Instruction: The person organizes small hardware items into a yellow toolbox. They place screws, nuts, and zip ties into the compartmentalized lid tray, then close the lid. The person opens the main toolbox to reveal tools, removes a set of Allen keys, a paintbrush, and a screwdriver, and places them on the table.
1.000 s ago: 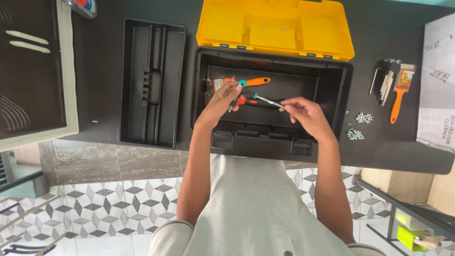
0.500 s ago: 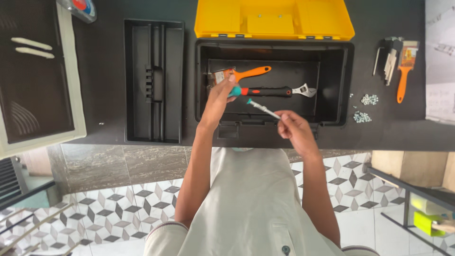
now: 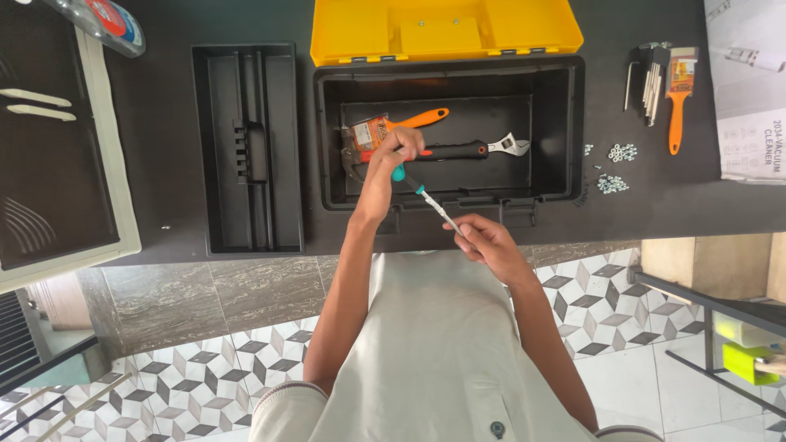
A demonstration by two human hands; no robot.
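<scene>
My left hand (image 3: 391,160) grips the teal handle of a screwdriver (image 3: 420,191) over the front of an open black toolbox (image 3: 573,123) with a yellow lid (image 3: 446,29). My right hand (image 3: 483,240) pinches the tip end of the metal shaft, near the counter's front edge. Inside the box lie an orange-handled brush (image 3: 409,121) and an adjustable wrench (image 3: 491,148) with a black grip.
A black inner tray (image 3: 250,147) sits left of the toolbox. Hex keys (image 3: 651,69), an orange paintbrush (image 3: 678,94) and small loose nuts (image 3: 616,168) lie to the right, beside a white carton (image 3: 749,90). Tiled floor lies below the counter.
Both hands pulled back toward me with the screwdriver; my right hand slid out of the toolbox to the counter's front edge. The wrench now lies uncovered in the box.
</scene>
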